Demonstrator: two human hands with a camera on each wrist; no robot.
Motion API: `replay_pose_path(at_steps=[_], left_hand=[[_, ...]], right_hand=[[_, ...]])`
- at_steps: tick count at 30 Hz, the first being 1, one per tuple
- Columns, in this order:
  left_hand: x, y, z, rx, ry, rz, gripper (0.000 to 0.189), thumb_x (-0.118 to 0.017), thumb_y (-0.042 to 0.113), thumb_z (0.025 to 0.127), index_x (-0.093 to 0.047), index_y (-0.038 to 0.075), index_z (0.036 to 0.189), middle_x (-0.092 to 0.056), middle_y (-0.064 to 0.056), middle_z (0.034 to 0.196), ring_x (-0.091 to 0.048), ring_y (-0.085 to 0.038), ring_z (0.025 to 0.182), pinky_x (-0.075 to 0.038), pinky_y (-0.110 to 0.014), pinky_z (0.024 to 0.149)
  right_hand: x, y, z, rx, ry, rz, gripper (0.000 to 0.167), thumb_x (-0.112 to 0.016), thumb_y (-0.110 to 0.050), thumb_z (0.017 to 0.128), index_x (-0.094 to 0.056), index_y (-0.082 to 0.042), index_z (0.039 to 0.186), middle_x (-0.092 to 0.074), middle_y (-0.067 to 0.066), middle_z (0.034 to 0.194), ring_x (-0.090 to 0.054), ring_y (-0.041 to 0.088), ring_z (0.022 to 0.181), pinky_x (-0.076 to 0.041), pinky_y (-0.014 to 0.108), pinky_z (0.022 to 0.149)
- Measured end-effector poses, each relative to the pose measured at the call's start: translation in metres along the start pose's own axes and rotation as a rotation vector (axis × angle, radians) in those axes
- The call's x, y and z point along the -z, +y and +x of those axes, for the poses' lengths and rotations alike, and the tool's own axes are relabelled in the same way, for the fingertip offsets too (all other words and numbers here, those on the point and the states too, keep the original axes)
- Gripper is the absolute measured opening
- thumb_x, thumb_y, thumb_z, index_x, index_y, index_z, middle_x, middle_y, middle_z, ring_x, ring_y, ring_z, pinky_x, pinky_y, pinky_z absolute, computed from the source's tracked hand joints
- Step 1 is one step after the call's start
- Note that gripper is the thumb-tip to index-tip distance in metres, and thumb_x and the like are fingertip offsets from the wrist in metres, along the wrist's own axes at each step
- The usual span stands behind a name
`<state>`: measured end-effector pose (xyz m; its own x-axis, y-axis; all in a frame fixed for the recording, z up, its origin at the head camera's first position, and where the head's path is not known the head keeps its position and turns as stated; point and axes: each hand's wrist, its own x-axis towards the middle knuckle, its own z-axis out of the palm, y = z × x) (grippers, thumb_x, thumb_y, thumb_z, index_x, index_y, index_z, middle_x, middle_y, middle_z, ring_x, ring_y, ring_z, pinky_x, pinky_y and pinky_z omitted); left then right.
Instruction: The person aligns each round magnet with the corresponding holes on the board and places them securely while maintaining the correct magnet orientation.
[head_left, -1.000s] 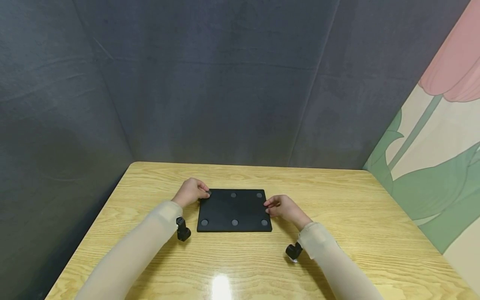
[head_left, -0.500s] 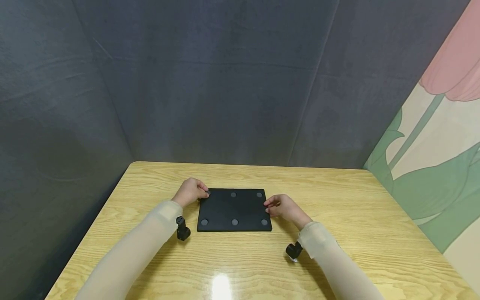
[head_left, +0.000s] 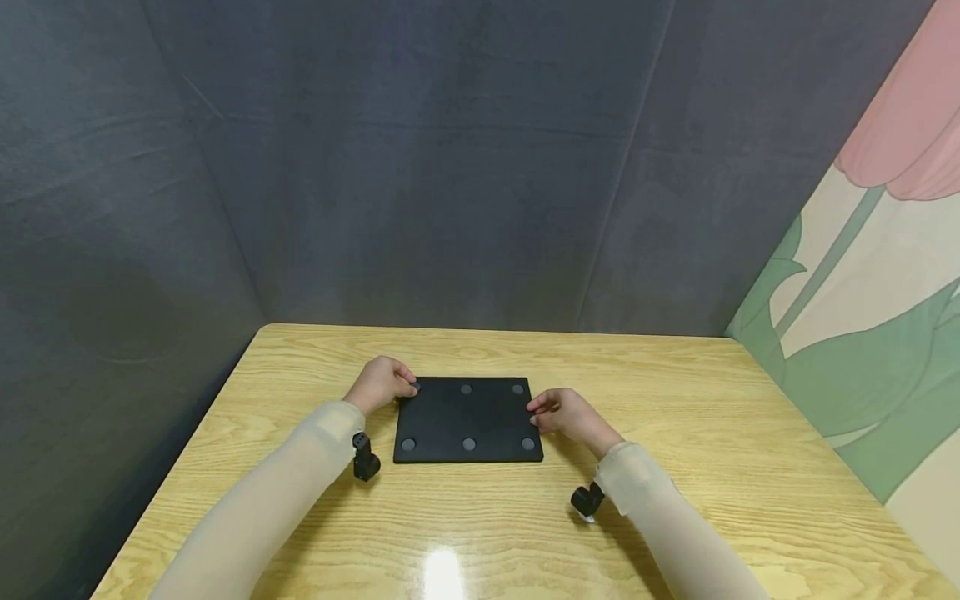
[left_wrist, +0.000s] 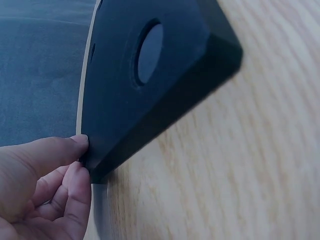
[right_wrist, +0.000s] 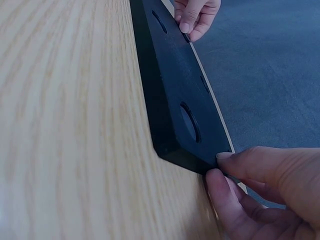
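Note:
A flat black rectangular board with several round grey recesses lies on the table in the head view. At its far left corner, my left hand pinches the edge between thumb and fingers. My right hand grips the board's right edge, a little beyond its middle. In the left wrist view the thumb sits on the board's edge, with curled fingers just below. The right wrist view has the right thumb at the top of the edge and a fingertip against its side. Undersides of the board stay hidden.
The board rests on a light wood-grain table. A dark grey curtain hangs behind and to the left. On the right stands a wall with a painted pink tulip. Small black cameras hang from both wrists.

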<state>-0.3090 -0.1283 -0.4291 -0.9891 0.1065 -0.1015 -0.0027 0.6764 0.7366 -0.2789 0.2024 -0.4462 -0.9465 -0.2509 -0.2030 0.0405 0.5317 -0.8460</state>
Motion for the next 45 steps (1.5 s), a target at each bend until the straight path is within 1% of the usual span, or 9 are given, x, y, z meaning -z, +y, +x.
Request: replay_pose_path(at_steps=[13, 23, 27, 37, 45], left_hand=[[-0.0004, -0.0030, 0.0044, 0.010, -0.014, 0.006, 0.011, -0.077, 0.008, 0.081, -0.072, 0.004, 0.090, -0.070, -0.007, 0.089, -0.058, -0.016, 0.071, -0.048, -0.025, 0.062], [0.0001, -0.0012, 0.0040, 0.031, -0.019, 0.001, 0.010, -0.077, 0.009, 0.081, -0.072, 0.005, 0.089, -0.070, -0.006, 0.090, -0.058, -0.016, 0.071, -0.047, -0.026, 0.063], [0.0004, -0.0011, 0.0030, 0.022, -0.021, 0.004, 0.011, -0.077, 0.009, 0.081, -0.072, 0.005, 0.090, -0.070, -0.007, 0.090, -0.058, -0.016, 0.072, -0.048, -0.026, 0.062], [0.0010, -0.0002, 0.0019, 0.023, -0.019, 0.008, 0.011, -0.077, 0.008, 0.081, -0.072, 0.005, 0.089, -0.069, -0.007, 0.089, -0.058, -0.017, 0.072, -0.048, -0.026, 0.062], [0.0004, -0.0003, 0.0033, 0.035, -0.019, 0.004, 0.011, -0.077, 0.008, 0.080, -0.072, 0.005, 0.089, -0.069, -0.007, 0.089, -0.058, -0.017, 0.073, -0.048, -0.026, 0.064]], right_hand=[[0.0005, 0.0003, 0.0011, -0.006, -0.001, -0.004, 0.022, -0.058, 0.010, 0.085, -0.063, 0.007, 0.106, -0.061, 0.013, 0.093, -0.062, 0.014, 0.080, -0.058, 0.030, 0.074], [0.0002, 0.0015, 0.0020, -0.011, 0.005, -0.005, 0.022, -0.059, 0.010, 0.085, -0.064, 0.007, 0.106, -0.061, 0.013, 0.093, -0.061, 0.015, 0.079, -0.058, 0.030, 0.074], [-0.0003, 0.0025, 0.0024, -0.015, 0.008, -0.004, 0.021, -0.059, 0.010, 0.085, -0.064, 0.006, 0.106, -0.061, 0.013, 0.093, -0.061, 0.015, 0.079, -0.058, 0.030, 0.074], [-0.0002, 0.0016, 0.0019, -0.014, 0.010, -0.005, 0.022, -0.060, 0.010, 0.085, -0.064, 0.006, 0.106, -0.062, 0.013, 0.093, -0.061, 0.015, 0.079, -0.057, 0.029, 0.073], [0.0000, 0.0015, 0.0012, -0.003, 0.009, 0.003, 0.021, -0.060, 0.009, 0.084, -0.064, 0.007, 0.105, -0.061, 0.012, 0.092, -0.061, 0.014, 0.078, -0.057, 0.028, 0.073]])
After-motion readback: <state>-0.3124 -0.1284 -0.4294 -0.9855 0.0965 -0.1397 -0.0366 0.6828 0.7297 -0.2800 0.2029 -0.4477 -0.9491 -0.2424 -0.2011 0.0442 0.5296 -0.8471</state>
